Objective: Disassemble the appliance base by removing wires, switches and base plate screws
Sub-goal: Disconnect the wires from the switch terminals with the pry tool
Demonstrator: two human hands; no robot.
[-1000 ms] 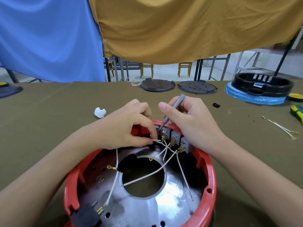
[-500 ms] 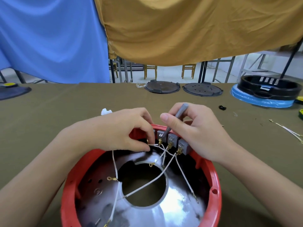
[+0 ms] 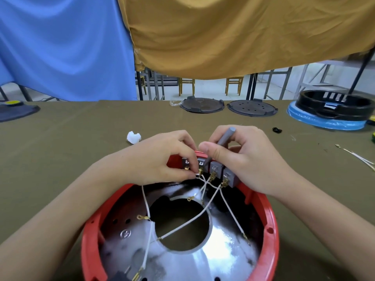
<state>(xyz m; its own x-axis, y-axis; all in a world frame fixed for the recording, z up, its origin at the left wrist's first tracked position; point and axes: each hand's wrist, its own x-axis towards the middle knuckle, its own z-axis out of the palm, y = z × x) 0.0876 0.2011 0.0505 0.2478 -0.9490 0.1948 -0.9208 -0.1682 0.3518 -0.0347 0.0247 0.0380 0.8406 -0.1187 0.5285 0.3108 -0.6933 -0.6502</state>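
From your head view, the round red plastic appliance base (image 3: 269, 230) sits on the olive cloth-covered desk (image 3: 60, 151) at its near edge, its shiny metal base plate (image 3: 203, 262) facing up. No readable writing shows; the marks on the row of grey switches (image 3: 215, 169) at the far rim are too small. Your left hand (image 3: 162, 161) pinches a white wire (image 3: 197, 175) at a switch terminal. Your right hand (image 3: 249, 159) has its fingers curled round a slim grey tool (image 3: 225, 137) pointing down at the switches. Open cloth stretches left and beyond.
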